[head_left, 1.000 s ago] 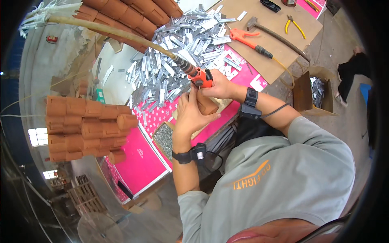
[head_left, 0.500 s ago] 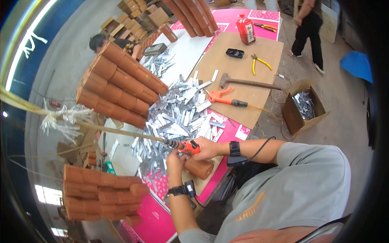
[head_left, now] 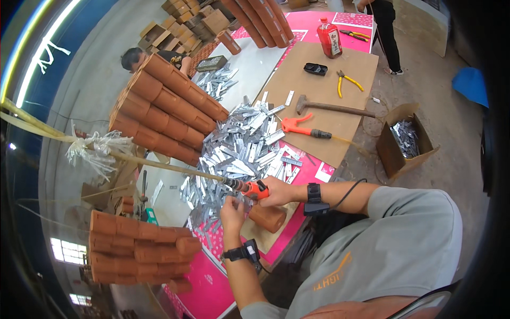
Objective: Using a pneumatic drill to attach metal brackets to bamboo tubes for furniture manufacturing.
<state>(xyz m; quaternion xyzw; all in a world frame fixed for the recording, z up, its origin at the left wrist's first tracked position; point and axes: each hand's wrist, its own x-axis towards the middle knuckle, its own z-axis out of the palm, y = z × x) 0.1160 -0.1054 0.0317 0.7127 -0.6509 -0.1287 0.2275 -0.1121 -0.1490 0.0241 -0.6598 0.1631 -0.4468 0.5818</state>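
My right hand is wrapped round an orange-red air tool, which joins a yellowish hose through a dark coupling. Just left of the tool, my left hand has its fingers drawn together, with their tips by the metal pieces. What they pinch, if anything, I cannot make out. Below the tool, a brown cylinder lies on its side close to both hands. Beyond them spreads a heap of flat silvery metal strips.
Stacked brown cylinders rise behind the heap, with another stack at lower left. Cardboard holds a hammer, orange air gun, yellow-handled pliers and red bottle. A carton of metal pieces stands right. Two people are nearby.
The whole view has shifted slightly, so the table appears further right. My left fingers have come a little away from the air tool. The person at upper right has walked farther off.
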